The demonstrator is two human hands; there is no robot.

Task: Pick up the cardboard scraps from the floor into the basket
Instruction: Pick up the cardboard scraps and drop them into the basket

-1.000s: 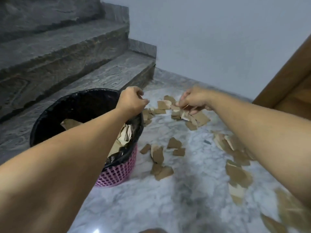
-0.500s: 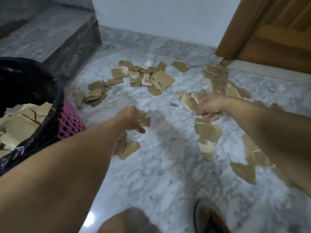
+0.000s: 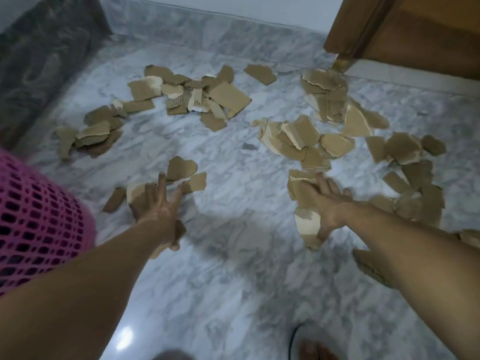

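Now, near to far:
Left hand (image 3: pixel 158 203): down from the basket rim a second ago, fingers spread flat on the nearest cardboard scraps (image 3: pixel 181 167), nothing held yet.
Right hand (image 3: pixel 328 203): fingers splayed over its own scraps, not gripping.
Pink basket (image 3: pixel 39 216): at left edge, beside the left arm.
Far piles (image 3: pixel 197 96): untouched; much remains.

You are looking at a dim, bluish picture with soft light from above. A small white glare spot sits on the glossy marble floor (image 3: pixel 233 255) near the bottom edge. Soft shadows spread beneath both forearms. The far cardboard scraps (image 3: pixel 192 97) are slightly blurred, and the wide lens bends the edges.
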